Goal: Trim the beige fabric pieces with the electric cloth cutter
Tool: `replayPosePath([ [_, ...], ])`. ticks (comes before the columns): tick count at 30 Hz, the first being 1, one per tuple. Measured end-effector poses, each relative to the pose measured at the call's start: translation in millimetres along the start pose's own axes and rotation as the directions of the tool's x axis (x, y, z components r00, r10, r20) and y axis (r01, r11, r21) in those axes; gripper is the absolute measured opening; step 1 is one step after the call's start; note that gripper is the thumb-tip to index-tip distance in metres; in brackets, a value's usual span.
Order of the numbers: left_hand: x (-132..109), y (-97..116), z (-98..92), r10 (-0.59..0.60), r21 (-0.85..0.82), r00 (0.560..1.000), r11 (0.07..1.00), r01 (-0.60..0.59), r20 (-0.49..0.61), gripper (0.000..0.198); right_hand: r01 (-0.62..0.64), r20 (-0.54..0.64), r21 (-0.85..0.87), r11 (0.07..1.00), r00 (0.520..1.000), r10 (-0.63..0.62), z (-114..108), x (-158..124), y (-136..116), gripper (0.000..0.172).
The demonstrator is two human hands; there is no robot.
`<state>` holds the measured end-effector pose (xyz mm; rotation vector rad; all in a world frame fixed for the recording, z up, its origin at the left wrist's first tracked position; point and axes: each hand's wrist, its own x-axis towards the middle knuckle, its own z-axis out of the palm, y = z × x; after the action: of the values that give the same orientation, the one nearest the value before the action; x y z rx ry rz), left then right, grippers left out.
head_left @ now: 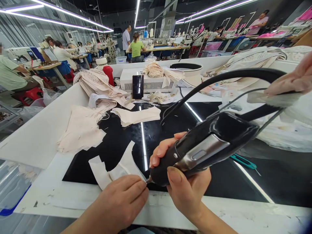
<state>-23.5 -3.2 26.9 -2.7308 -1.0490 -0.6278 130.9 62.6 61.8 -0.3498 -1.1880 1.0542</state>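
Observation:
My right hand (pixel 187 188) is wrapped round a black hand-held power tool (pixel 197 149) with a silver lever plate and a thick black cable. Its small metal tip points down to the left, at the edge of a cream fabric piece (pixel 124 162). Beside that tip, my left hand (pixel 124 198) is closed with its fingers pinching the near edge of the fabric. The fabric's shape is part flat, part folded over at the left. Whether the tip touches the cloth or just meets the fingertips cannot be made out.
A black glossy mat (pixel 117 136) covers the white table. Cream fabric stacks (pixel 80 130) lie left, another cut piece (pixel 138 115) beyond. A phone (pixel 137 87) leans on a white box (pixel 126 78). A teal-handled tool (pixel 243 161) lies right. Other people work at sewing machines behind.

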Motion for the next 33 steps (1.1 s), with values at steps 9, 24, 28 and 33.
replayPosePath([
  [9, -12, -15, 9.4, 0.016, -0.028, 0.996, 1.0, -0.013, 0.091, 0.031, -0.005, -0.004, -0.046, 0.999, 1.0, 0.005, 1, 1, -3, 0.034],
  [24, -24, -22, 12.7, -0.105, -0.05, 0.982, 0.992, 0.114, 0.159, 0.03, -0.032, -0.01, 0.02, 0.999, 0.999, 0.032, -2, 1, 0, 0.037],
  [28, -23, -24, 13.6, -0.096, -0.052, 0.983, 0.993, 0.105, 0.157, 0.031, -0.033, 0.001, 0.008, 0.999, 0.999, 0.033, -1, 1, -1, 0.036],
  [33, -23, -23, 15.0, -0.091, -0.055, 0.986, 0.994, 0.099, 0.14, 0.034, -0.01, 0.007, 0.014, 1.0, 1.0, 0.01, -1, 0, -1, 0.035],
])
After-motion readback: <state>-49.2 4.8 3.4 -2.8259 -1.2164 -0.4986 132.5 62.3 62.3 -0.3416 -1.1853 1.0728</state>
